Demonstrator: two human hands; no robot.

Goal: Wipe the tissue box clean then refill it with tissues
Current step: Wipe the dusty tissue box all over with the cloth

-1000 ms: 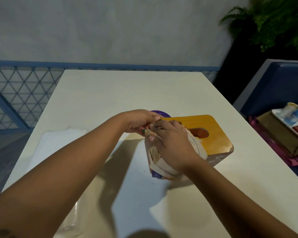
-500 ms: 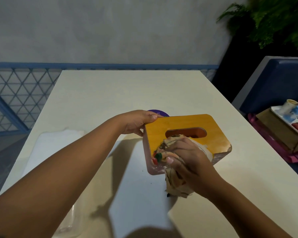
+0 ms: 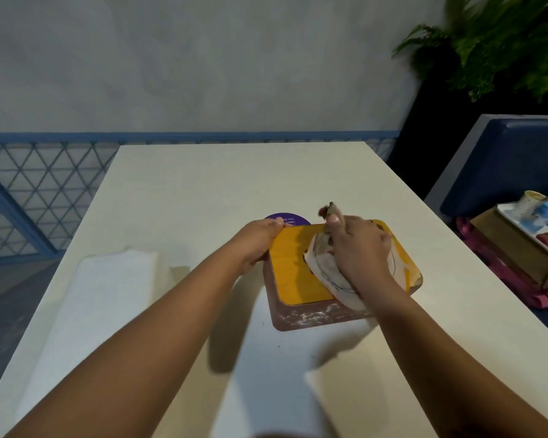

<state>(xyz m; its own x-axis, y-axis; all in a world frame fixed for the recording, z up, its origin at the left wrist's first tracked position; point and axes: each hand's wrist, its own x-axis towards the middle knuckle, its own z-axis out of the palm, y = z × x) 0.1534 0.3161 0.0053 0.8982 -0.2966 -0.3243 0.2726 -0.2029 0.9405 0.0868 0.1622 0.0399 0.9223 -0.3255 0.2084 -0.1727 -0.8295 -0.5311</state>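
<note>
A tissue box [image 3: 301,279] with a yellow wooden top and a brown, white-smudged front side stands on the cream table [image 3: 222,184]. My left hand [image 3: 257,241] grips the box's far-left corner. My right hand [image 3: 358,248] holds a patterned white cloth [image 3: 323,267] and presses it on the box top, over the slot, which is mostly hidden. A wrapped stack of white tissues [image 3: 86,308] lies on the table to the left.
A purple round sticker [image 3: 287,219] sits just behind the box. Off the table's right edge, a blue bench [image 3: 500,165] carries a cardboard box [image 3: 513,248] with a paint tray [image 3: 541,222]. A plant [image 3: 494,42] stands at the back right, a blue lattice railing [image 3: 38,191] at the left.
My right hand has swept the cloth from the box's near-left edge up over the top toward the far side. The box now lies flatter. My left hand keeps its grip.
</note>
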